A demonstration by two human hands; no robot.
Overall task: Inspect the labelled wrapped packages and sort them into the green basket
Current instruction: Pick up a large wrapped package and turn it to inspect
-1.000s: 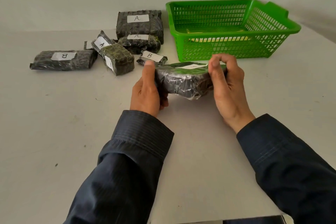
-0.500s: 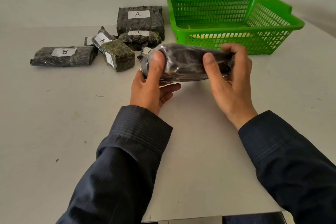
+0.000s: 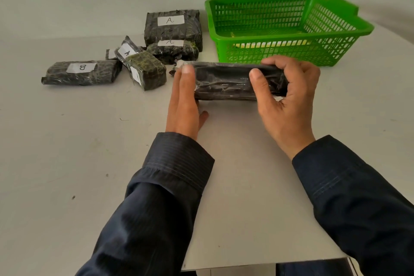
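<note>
A pale table (image 3: 67,163) fills the view. At far right on it stands the green basket (image 3: 280,51), its mesh showing something yellow inside.

The right hand (image 3: 289,96) grips the held package (image 3: 224,83), thumb on its near face and fingers curled over the far side. The left hand (image 3: 183,101) is spread flat, fingers straight and together against the package's left end. This long dark package lies crosswise at centre, just near of the basket and outside it; whether it rests on the table I cannot tell. No label shows on it.

5 more packages sit at far left:
- the big A package (image 3: 172,29), just left of the basket
- the B package (image 3: 80,73), farthest left
- the unlettered block (image 3: 146,74), greenish
- the small A package (image 3: 172,50), touching the big one's near side
- the tilted A packet (image 3: 126,51), leaning behind the block
</note>
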